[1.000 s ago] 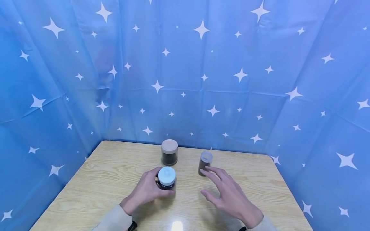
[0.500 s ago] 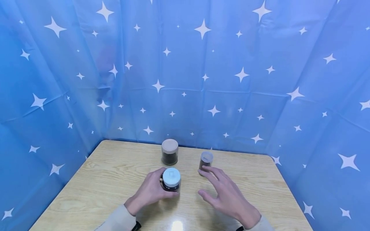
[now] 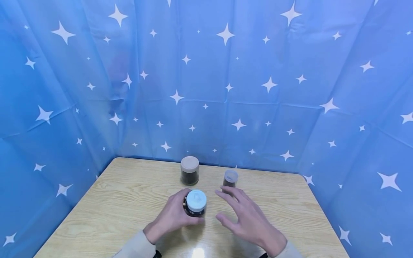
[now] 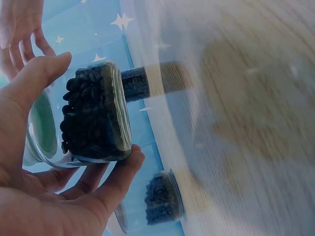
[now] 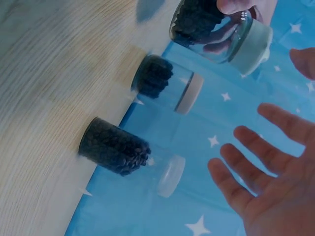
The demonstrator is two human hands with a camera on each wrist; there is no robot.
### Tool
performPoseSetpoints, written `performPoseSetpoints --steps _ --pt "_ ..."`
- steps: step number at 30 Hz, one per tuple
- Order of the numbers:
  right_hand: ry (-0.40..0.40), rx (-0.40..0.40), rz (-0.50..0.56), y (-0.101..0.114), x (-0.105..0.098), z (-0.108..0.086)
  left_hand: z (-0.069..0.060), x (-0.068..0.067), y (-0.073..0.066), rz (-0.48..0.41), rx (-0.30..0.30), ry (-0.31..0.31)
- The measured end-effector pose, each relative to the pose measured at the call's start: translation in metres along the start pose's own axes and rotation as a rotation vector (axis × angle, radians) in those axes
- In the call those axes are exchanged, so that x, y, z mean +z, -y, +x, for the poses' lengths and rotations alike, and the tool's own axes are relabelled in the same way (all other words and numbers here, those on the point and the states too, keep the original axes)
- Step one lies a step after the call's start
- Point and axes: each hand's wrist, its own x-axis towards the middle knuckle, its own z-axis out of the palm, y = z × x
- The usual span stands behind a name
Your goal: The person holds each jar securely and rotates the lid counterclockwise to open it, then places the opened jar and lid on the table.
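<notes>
My left hand (image 3: pixel 174 212) grips a clear glass jar (image 4: pixel 91 115) with a pale mint-green lid (image 3: pixel 196 200), thumb on one side and fingers round the other. Small dark beans or seeds partly fill it. The wrist views show the jar upright and raised off the tabletop. To its right hovers my right hand (image 3: pixel 250 220), fingers spread and slightly bent, holding nothing. Beyond that hand stands a narrow jar (image 5: pixel 115 147) with a translucent white lid, its lower part hidden in the head view. A wider jar (image 3: pixel 189 171) with a pinkish-beige lid stands behind the held one.
All this is over a light wood-grain table (image 3: pixel 129 186). A blue curtain (image 3: pixel 206 71) with white stars closes off the back and both sides. Both standing jars are near the table's back edge and also hold dark beans or seeds.
My left hand has carried the mint-lidded jar to the right and slightly nearer to me. My right hand has drifted a little left, toward that jar, with its fingers still spread.
</notes>
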Motion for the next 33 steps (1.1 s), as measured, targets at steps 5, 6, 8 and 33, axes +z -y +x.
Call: performPoseSetpoints --steps 5,6,8,33 --pt "-0.005 -0.022 0.011 0.004 -0.001 0.004 0.001 0.003 -0.005 -0.006 0.001 0.005" --pt "-0.006 -0.025 0.013 0.005 -0.001 0.005 0.001 0.004 -0.006 -0.005 0.003 0.004" --pt "-0.007 -0.029 0.019 0.006 -0.001 0.007 0.001 0.005 -0.007 -0.013 0.0 0.005" --pt "-0.026 -0.083 0.05 0.02 0.007 0.017 0.001 0.025 -0.019 -0.021 0.069 0.013"
